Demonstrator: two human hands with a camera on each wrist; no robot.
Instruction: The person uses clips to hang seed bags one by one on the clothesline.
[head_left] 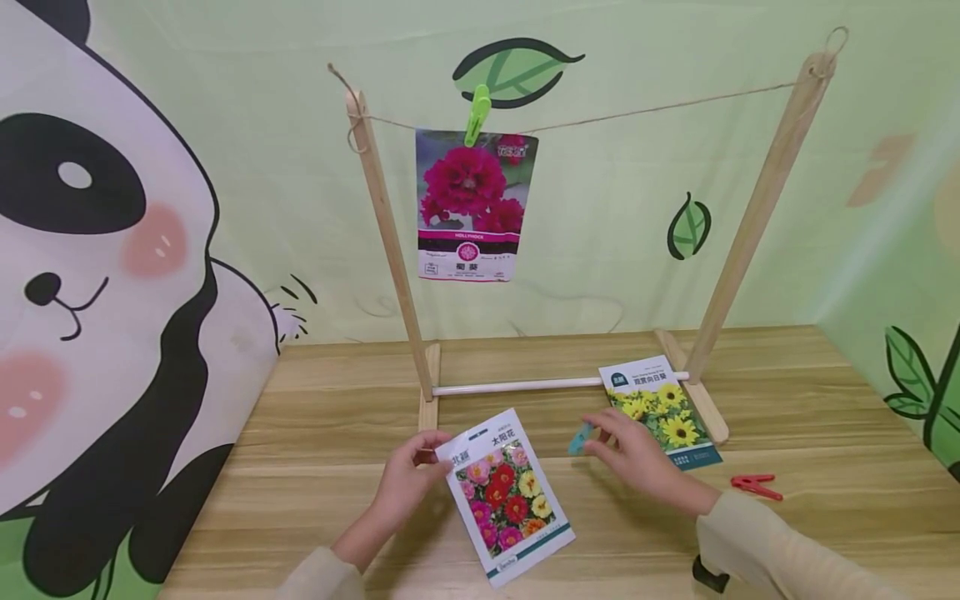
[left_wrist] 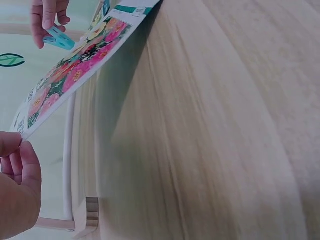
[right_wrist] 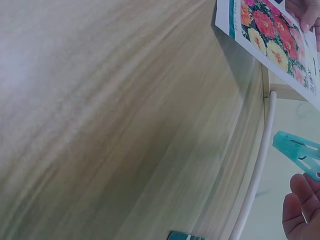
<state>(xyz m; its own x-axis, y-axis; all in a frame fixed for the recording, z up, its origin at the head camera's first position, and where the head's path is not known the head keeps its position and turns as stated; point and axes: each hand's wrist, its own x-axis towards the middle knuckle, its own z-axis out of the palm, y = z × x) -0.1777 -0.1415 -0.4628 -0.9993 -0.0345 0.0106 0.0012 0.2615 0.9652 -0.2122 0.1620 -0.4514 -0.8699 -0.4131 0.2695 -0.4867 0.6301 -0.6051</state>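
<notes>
My left hand [head_left: 411, 477] pinches a white seed packet [head_left: 510, 500] by its upper left corner; red, pink and yellow flowers are printed on it. The packet is tilted, its far end raised off the table in the left wrist view. Between the thumb and fingers of my right hand [head_left: 637, 454] is a teal clothespin [right_wrist: 298, 152], held to the right of that packet and apart from it. A second packet, with a pink hollyhock [head_left: 471, 208], hangs from a twine line [head_left: 660, 107] under a green clothespin [head_left: 477, 115].
Two wooden posts [head_left: 390, 242] carry the twine, joined low down by a white rod [head_left: 517, 386]. A sunflower packet [head_left: 667, 408] leans over the rod by the right foot. Near my right forearm lies a red clothespin [head_left: 757, 486] on the wooden table [head_left: 300, 467].
</notes>
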